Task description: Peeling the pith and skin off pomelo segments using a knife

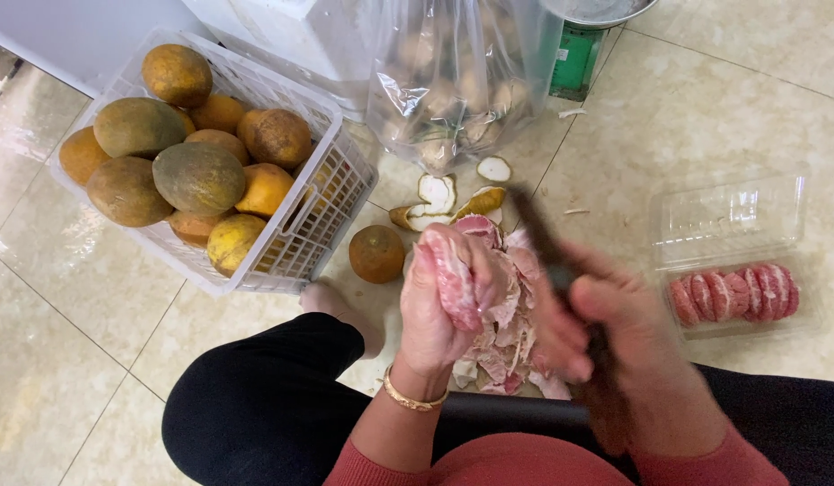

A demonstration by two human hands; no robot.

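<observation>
My left hand (435, 315) grips a pink peeled pomelo segment (455, 279) and holds it upright over a pile of pinkish white membrane scraps (507, 346). My right hand (615, 333) is closed on a dark knife (547, 247), blurred by motion, with its blade pointing up and away just right of the segment. A gold bracelet (412, 399) circles my left wrist.
A white plastic basket (300, 243) of green and orange pomelos stands at the left. One orange fruit (376, 254) lies on the tile floor. Peel pieces (439, 193) lie below a clear bag of peels (453, 81). A clear clamshell box (732, 270) at the right holds several peeled pink segments.
</observation>
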